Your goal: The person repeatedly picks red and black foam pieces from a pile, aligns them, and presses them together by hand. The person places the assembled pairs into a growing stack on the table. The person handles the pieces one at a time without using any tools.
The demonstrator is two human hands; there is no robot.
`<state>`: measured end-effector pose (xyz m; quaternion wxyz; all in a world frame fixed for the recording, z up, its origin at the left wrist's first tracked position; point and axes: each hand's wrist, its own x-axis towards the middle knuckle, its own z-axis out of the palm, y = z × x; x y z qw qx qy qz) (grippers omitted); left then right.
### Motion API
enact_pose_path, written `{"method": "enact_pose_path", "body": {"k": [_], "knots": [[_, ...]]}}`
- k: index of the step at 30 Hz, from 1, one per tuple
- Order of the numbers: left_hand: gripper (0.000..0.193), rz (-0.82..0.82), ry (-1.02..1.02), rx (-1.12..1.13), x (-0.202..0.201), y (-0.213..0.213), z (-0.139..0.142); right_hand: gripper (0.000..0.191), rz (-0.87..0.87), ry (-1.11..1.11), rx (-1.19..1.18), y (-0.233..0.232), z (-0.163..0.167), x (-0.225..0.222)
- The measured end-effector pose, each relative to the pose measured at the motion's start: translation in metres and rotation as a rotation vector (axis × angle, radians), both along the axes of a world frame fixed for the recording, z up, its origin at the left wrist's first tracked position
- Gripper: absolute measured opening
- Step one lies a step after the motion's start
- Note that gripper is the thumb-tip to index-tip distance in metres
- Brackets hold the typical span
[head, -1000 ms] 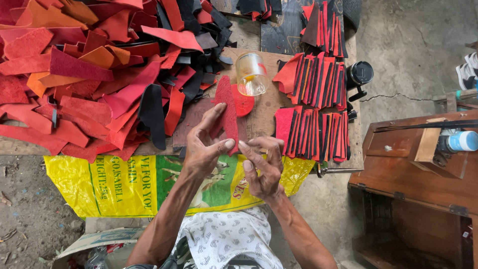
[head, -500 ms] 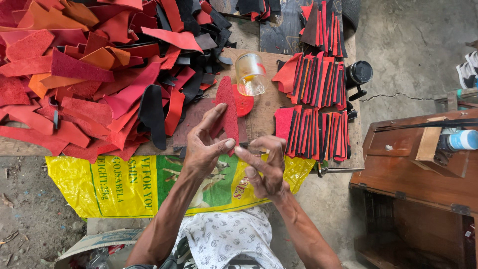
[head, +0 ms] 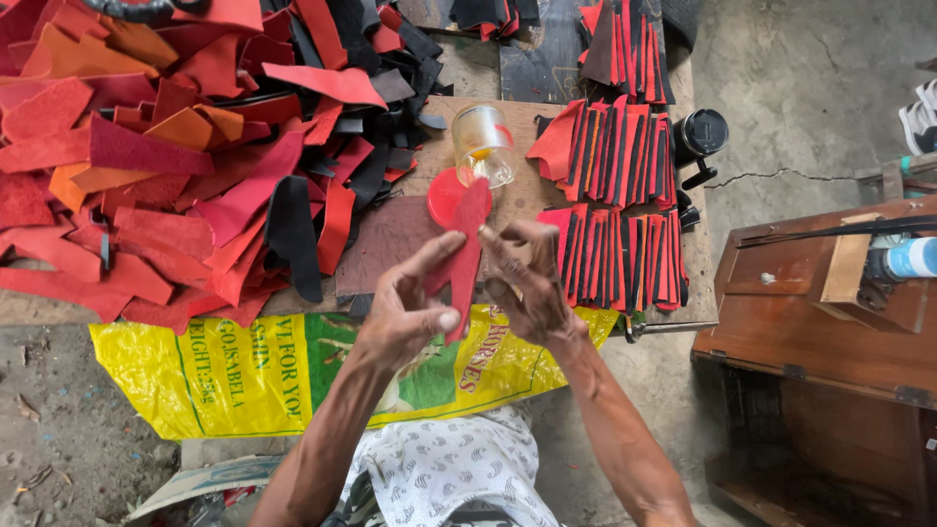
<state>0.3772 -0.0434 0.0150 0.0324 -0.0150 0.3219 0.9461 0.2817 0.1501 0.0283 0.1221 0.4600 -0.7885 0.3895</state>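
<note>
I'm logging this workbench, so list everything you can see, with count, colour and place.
red strip: one, red, held upright between both hands.
cut pieces: a large pile, red, orange and black, bench left.
stacked strips: two rows, red and black, bench right.
jar: one, clear, bench centre.
lid: one, red, beside the jar.
sack: one, yellow and green, hanging off the bench front.
wooden box: one, brown, far right.
left hand: pinching the strip.
right hand: gripping the strip.
</note>
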Motion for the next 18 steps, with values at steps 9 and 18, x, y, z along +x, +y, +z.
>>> {"method": "enact_pose_path", "body": {"k": [9,18], "knots": [[0.083,-0.345,-0.005,0.362,-0.026,-0.031,0.026,0.032,-0.147,-0.092,-0.199,0.039,0.014,-0.04],[0.054,0.175,0.378,-1.044,-0.332,0.006,-0.008,0.046,-0.556,-0.303,-0.464,0.051,-0.022,0.0]]}}
